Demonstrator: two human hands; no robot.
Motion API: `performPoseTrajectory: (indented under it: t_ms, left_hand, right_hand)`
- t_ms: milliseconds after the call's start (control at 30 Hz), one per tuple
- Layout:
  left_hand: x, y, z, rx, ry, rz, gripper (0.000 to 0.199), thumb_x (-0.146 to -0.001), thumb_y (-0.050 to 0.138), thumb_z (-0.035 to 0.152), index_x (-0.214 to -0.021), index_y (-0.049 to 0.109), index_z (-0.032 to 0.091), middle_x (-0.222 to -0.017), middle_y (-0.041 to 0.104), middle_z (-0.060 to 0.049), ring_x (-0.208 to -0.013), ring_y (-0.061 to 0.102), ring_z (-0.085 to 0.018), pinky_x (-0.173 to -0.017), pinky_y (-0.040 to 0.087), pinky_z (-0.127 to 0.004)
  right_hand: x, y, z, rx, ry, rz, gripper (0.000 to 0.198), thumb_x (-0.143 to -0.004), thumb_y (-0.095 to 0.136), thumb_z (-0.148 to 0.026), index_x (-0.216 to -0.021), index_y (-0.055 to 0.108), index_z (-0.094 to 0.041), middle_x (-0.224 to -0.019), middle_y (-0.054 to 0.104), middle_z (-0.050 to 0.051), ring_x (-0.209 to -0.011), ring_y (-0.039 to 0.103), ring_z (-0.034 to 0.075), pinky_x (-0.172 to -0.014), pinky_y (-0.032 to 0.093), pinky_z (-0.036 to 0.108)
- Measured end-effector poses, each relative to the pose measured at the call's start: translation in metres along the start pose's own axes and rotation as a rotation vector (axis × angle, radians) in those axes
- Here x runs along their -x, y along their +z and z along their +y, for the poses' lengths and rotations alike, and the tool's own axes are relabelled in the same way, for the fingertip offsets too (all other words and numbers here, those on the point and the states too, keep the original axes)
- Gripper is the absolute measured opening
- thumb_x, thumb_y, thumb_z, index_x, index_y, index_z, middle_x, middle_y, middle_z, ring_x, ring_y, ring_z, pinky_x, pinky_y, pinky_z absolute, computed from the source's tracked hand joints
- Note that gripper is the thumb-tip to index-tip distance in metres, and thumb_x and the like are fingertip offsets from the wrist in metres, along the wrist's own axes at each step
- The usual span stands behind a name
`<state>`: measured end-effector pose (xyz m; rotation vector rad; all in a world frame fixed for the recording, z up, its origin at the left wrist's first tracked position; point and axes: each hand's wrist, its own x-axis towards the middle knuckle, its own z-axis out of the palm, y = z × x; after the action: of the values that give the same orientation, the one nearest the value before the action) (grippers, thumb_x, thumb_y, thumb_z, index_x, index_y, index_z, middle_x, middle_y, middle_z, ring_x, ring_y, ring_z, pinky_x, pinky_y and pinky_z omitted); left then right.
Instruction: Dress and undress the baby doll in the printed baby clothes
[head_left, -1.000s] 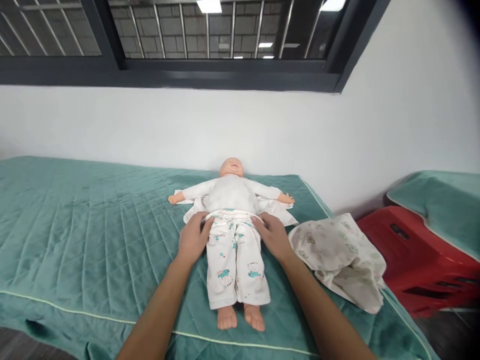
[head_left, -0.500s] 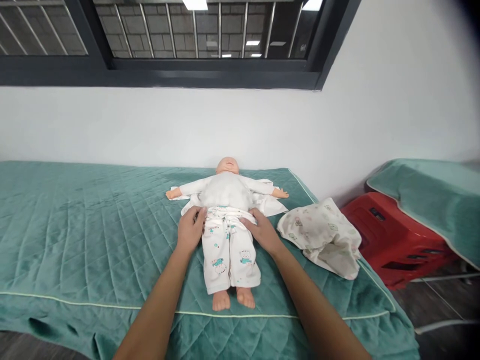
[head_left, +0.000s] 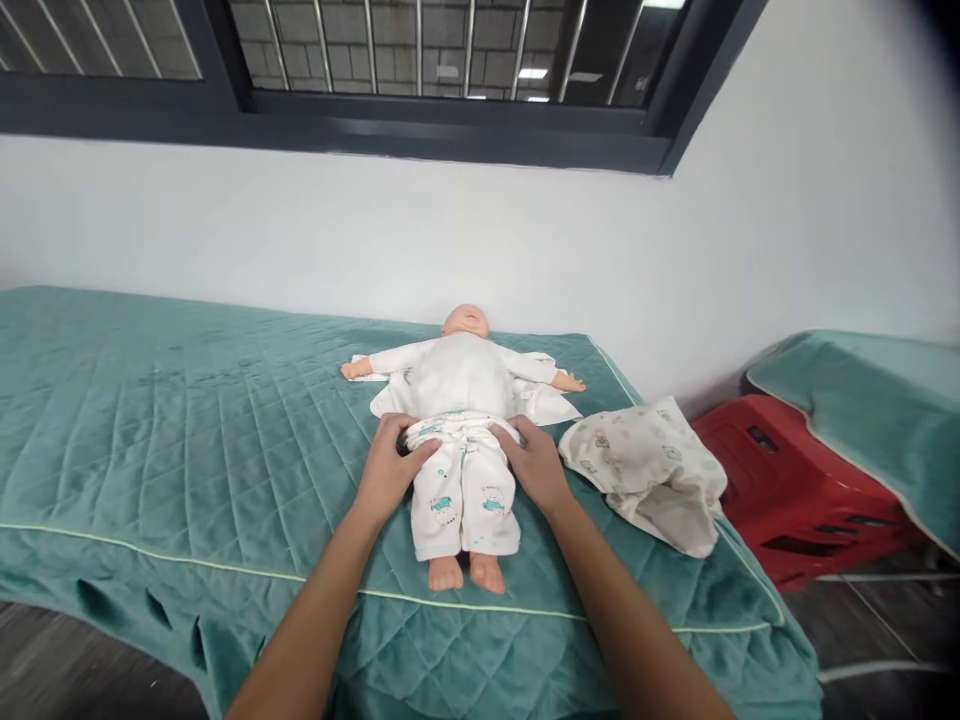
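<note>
A baby doll lies on its back with its arms spread and its head toward the wall. It wears printed white trousers, and its bare feet stick out of the legs. My left hand grips the waistband at the left hip, thumb across the front and fingertips hidden at the side. At the other hip my right hand holds the waistband the same way, its fingers partly hidden. Spread out under the doll's arms and sides is a white garment.
A crumpled printed cloth lies right of the doll on the green quilted bed cover. Past the bed's right edge stands a red plastic stool, partly under another green cover. A barred window is above.
My left thumb has come over the front of the waistband, and my right hand sits closer round the other hip. The view has tilted slightly.
</note>
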<state>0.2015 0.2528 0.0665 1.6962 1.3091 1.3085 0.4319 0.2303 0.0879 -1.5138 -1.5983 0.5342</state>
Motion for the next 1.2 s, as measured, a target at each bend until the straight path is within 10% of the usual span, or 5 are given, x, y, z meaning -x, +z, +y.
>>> performPoseTrajectory:
  t_ms: [267,533,867,1200]
  left_hand:
    - [-0.013,0.0,-0.004,-0.047,0.123,-0.002,0.019,-0.084,0.063,0.038,-0.088,0.061,0.019,-0.095,0.06,-0.003,-0.089,0.056,-0.016,-0.076,0.045,-0.028]
    - [-0.049,0.002,0.001,-0.141,0.162,0.028,0.019,-0.086,0.06,0.037,-0.086,0.057,0.019,-0.087,0.057,-0.001,-0.083,0.053,-0.015,-0.077,0.042,-0.029]
    - [0.038,-0.023,0.011,0.027,-0.075,-0.177,0.03,-0.091,0.051,0.049,-0.092,0.056,0.02,-0.082,0.058,0.001,-0.074,0.053,-0.014,-0.07,0.042,-0.027]
    - [0.028,-0.021,0.006,0.079,-0.081,-0.219,0.045,-0.078,0.07,0.044,-0.114,0.057,0.02,-0.109,0.062,-0.006,-0.101,0.058,-0.022,-0.089,0.046,-0.034]
  right_hand:
    - [0.063,0.007,-0.021,0.01,0.059,-0.055,0.037,-0.091,0.053,-0.054,-0.077,0.054,-0.02,-0.072,0.056,-0.001,-0.071,0.052,0.017,-0.067,0.038,0.029]
    - [0.017,0.021,-0.026,-0.06,0.149,-0.07,0.036,-0.084,0.062,-0.055,-0.092,0.056,-0.021,-0.088,0.065,0.0,-0.081,0.058,0.02,-0.071,0.043,0.03]
    - [0.016,0.026,-0.018,-0.037,0.074,0.028,0.03,-0.084,0.06,-0.05,-0.085,0.058,-0.02,-0.077,0.063,-0.002,-0.073,0.053,0.017,-0.067,0.04,0.028]
    - [0.07,0.021,-0.039,-0.107,0.162,-0.008,0.039,-0.084,0.061,-0.057,-0.083,0.059,-0.017,-0.076,0.06,0.0,-0.073,0.053,0.018,-0.067,0.04,0.028]
